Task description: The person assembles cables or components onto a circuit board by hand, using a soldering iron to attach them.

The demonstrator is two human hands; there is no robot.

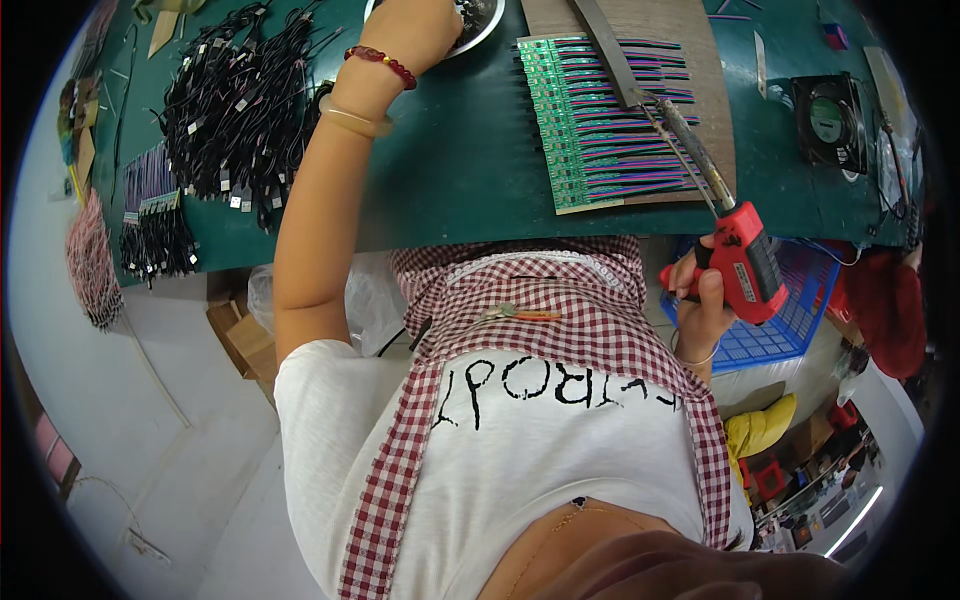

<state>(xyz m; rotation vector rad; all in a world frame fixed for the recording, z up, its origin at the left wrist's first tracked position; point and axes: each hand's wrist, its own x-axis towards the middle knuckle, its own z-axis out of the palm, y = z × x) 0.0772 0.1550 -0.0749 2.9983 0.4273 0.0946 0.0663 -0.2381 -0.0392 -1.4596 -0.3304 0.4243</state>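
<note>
My left hand [412, 30] reaches over a white-rimmed bowl [487, 22] of small dark pieces at the far edge of view. Its fingers are cut off or hidden, so their grip does not show. Wrapped round the handle of a red and black soldering gun [742, 262], my right hand [703, 300] holds it with the metal tip pointing away from me. That tip comes up beside the end of a flat metal bar [608, 55]. The bar lies across a row of green circuit boards [552, 130] with black, blue and pink wires attached, on a brown board [712, 150].
A heap of black cables [240, 110] covers the green table's [440, 170] left side, with a smaller wired bunch [158, 225] nearer its edge. Pink-white wires [90, 260] hang off the left. A black fan [828, 122] stands right; a blue basket [765, 345] sits below the table.
</note>
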